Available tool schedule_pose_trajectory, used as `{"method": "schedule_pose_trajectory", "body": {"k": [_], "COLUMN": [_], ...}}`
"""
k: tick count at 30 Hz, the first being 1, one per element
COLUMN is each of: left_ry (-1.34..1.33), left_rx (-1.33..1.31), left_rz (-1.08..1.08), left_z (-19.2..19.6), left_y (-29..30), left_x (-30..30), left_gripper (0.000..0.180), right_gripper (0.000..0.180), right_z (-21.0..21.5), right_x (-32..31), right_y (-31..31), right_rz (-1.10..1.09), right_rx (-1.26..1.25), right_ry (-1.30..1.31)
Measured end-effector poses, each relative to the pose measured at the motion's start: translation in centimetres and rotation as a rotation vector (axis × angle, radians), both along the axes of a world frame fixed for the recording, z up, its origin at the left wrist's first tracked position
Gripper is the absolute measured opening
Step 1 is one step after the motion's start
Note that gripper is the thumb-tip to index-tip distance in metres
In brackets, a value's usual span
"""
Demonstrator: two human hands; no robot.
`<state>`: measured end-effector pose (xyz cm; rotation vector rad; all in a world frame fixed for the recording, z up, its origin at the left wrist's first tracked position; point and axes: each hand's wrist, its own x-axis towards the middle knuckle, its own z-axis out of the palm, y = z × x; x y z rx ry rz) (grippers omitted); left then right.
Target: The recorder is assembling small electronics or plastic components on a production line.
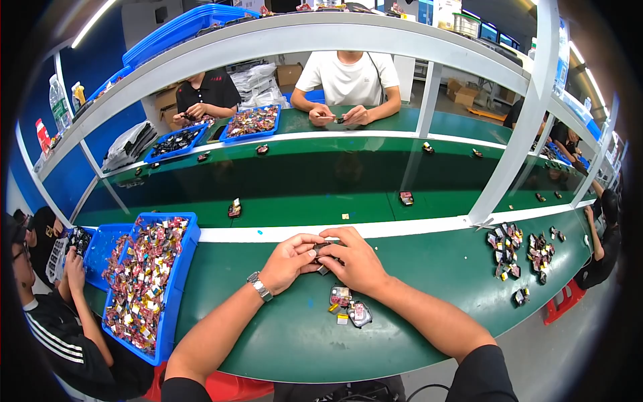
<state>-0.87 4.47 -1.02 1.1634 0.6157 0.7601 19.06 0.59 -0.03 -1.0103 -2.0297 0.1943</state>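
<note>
My left hand (293, 260), with a metal-banded watch at its wrist, and my right hand (358, 260) meet over the green table. Between their fingertips they pinch a small dark electronic unit (323, 249), mostly hidden by the fingers. Just below my hands lie a unit with a red circuit board (340, 295) and a grey-black unit (360, 313). A small yellow-and-white piece (342, 319) sits beside them, apart from my hands.
A blue tray (188, 251) heaped with small battery-and-board parts stands left. Loose dark units (507, 248) lie in clusters at right. A green conveyor belt (315, 194) runs beyond a white rail, under a metal shelf frame (295, 37). Co-workers sit opposite and at both sides.
</note>
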Motion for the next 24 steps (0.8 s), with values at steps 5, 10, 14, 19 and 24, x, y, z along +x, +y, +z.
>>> {"method": "schedule_pose_trajectory", "body": {"k": [5, 10, 14, 19, 24], "left_ry": [-0.012, 0.027, -0.043, -0.083, -0.087], "left_rx": [0.02, 0.051, -0.021, -0.022, -0.005], "left_rz": [0.014, 0.045, 0.036, 0.022, 0.014], "left_z": [-0.01, -0.12, -0.2, -0.55, -0.67], "left_y": [-0.15, -0.28, -0.04, 0.06, 0.15], "left_x": [0.17, 0.39, -0.03, -0.07, -0.09], "left_gripper": [0.026, 0.026, 0.025, 0.027, 0.029], "right_gripper": [0.01, 0.011, 0.01, 0.011, 0.011], "right_z": [0.03, -0.4, 0.16, 0.08, -0.15], "right_x": [0.16, 0.31, 0.03, -0.22, -0.27], "right_y": [0.05, 0.25, -0.08, -0.24, -0.18], "right_rz": [0.048, 0.049, 0.012, -0.002, 0.0], "right_rx": [-0.016, -0.05, -0.024, -0.011, -0.028], "right_ry": [0.051, 0.074, 0.049, 0.063, 0.104]}}
